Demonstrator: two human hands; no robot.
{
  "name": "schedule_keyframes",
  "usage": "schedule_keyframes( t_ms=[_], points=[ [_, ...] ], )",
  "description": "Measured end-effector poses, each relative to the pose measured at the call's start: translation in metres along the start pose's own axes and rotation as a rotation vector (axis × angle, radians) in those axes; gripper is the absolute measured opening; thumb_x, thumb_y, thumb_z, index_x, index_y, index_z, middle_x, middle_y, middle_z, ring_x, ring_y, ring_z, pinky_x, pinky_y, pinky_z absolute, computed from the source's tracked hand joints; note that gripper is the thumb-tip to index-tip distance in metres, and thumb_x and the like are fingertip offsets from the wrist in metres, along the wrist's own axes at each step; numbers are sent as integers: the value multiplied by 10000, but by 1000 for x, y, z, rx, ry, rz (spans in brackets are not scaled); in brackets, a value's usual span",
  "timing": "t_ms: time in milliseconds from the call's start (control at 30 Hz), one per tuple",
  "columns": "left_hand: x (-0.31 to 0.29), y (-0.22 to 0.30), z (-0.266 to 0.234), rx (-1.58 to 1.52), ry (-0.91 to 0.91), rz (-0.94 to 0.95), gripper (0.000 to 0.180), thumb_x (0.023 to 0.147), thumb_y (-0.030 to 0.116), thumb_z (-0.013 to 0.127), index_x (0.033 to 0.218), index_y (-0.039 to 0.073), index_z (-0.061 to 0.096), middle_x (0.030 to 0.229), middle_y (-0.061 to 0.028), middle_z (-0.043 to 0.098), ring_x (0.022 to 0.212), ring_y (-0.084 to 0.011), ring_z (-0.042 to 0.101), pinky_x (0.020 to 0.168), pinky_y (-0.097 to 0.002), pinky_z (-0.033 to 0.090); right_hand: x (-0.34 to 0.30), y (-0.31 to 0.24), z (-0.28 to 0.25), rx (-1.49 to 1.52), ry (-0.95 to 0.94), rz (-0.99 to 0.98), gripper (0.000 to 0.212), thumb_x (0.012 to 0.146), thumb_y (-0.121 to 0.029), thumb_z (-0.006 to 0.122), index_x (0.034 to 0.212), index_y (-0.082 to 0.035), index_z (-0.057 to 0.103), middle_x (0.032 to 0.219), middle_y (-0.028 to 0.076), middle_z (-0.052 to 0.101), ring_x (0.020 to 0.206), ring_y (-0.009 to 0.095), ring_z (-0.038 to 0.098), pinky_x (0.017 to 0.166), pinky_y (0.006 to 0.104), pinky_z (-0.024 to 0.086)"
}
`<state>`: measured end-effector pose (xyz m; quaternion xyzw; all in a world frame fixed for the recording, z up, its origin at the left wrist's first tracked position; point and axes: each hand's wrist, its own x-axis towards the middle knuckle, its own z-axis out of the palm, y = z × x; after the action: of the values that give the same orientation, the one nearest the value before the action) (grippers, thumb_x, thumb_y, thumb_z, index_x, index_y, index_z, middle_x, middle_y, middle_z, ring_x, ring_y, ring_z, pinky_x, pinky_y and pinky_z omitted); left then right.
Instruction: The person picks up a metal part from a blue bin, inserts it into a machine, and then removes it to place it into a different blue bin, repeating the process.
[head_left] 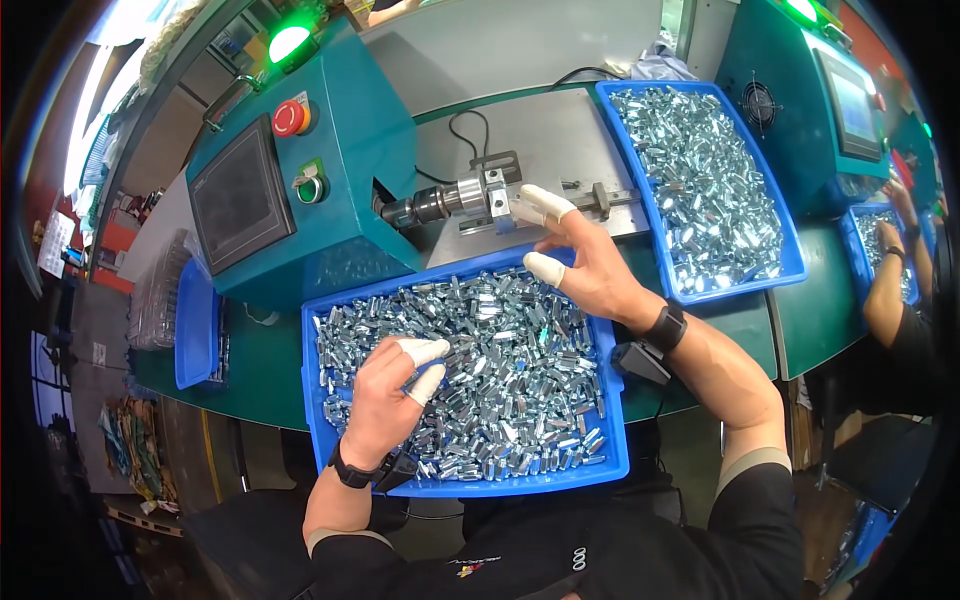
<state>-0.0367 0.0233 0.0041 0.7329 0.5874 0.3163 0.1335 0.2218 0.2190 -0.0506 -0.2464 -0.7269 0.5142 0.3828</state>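
My left hand (390, 385) is over the near blue tray (465, 488), which is full of small shiny metal hexagonal pieces (510, 400). White finger covers sit on its thumb and index finger. Its fingers are curled, with thumb and index tips close together; whatever they hold blends into the pieces behind. My right hand (585, 260) is open beside the metal clamping fixture (497, 200) at the end of the machine's spindle (430, 205). Its covered fingertips reach the fixture, while its covered thumb stands apart. The fingers partly hide the fixture's right side.
A teal machine (340, 120) with a dark screen (240, 200) and red stop button (291, 118) stands at left. A second blue tray (790, 265) of metal pieces lies right. Another machine (800, 110) and a co-worker's arm (885, 285) are farther right. An upright blue tray (197, 325) is far left.
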Motion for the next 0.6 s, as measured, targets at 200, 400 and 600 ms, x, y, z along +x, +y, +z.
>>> schedule_keyframes(
  t_ms=[200,400,600],
  points=[
    [-2,4,2,-24,-16,-1,291,886,0,812,1173,43,797,1075,-128,796,1004,-324,735,892,-411,576,-2,1,0,13,2,-15,832,1004,-148,740,1714,-24,324,1643,208,534,1517,280,522,1146,404,509],
    [-3,-2,5,-29,-14,-19,290,892,2,810,1179,40,796,1082,-126,796,996,-315,730,891,-404,571,-1,-2,2,-3,17,-38,825,1003,-152,739,1711,-32,331,1607,203,562,1475,274,557,1136,400,518],
    [-1,-9,9,-21,-49,-39,280,913,15,807,1192,33,790,1091,-121,796,1011,-308,720,892,-403,565,-3,-4,-3,-18,116,-12,832,991,-171,769,1698,-37,352,1535,191,610,1351,270,643,1093,408,552]
  ],
)
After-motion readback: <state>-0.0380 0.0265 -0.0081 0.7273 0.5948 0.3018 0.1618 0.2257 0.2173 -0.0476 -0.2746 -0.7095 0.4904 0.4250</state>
